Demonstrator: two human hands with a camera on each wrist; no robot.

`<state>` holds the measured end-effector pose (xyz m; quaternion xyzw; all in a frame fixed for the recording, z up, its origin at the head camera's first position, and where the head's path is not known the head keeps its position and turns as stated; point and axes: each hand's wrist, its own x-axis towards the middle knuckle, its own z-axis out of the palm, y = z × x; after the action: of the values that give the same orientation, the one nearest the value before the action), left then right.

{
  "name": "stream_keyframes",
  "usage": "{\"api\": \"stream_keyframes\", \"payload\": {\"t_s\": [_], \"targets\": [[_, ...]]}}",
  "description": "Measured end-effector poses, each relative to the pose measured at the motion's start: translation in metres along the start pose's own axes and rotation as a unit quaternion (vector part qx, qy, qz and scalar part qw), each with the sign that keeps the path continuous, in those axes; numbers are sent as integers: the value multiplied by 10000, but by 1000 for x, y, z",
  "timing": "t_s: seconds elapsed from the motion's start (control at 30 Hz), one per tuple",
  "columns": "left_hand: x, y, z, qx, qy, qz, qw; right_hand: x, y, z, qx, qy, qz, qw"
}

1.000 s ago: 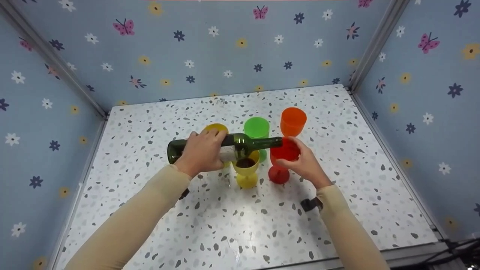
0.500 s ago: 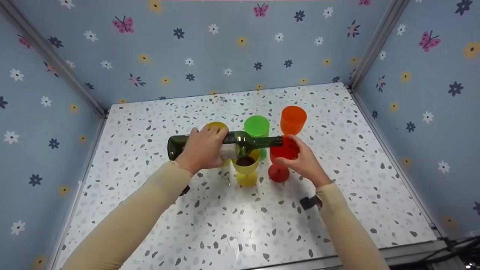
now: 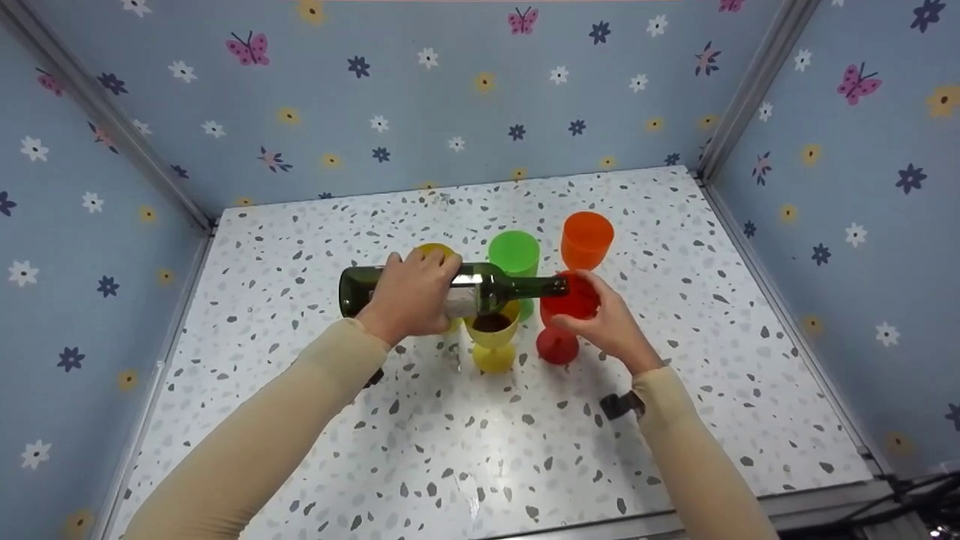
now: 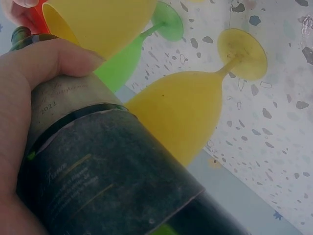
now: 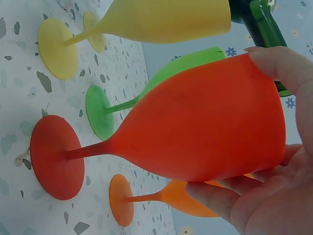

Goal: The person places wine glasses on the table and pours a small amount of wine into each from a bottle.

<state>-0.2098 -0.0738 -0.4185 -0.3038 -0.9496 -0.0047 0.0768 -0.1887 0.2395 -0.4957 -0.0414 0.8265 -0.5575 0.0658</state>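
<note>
A person's left hand [image 3: 412, 296] grips a green bottle [image 3: 489, 286], tipped near level to the rim of a red cup [image 3: 561, 306], which the right hand [image 3: 606, 321] clasps by its bowl on the speckled table [image 3: 420, 457], a pose likely demanding slow tilting and a still cup.

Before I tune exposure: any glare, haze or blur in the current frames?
Head: bright glare on the near half of the table, small highlights on the bottle. Left wrist: hazy, low contrast; small print on the dark label too soft to read, though 2022 shows. Right wrist: red cup fairly evenly lit, no harsh glare.
</note>
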Motion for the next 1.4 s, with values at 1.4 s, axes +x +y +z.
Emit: {"api": "stream_keyframes", "payload": {"t_s": [1.4], "targets": [[4,3,2,190,99,79,9997,2,5,-2,122,-53,-187,9997]]}}
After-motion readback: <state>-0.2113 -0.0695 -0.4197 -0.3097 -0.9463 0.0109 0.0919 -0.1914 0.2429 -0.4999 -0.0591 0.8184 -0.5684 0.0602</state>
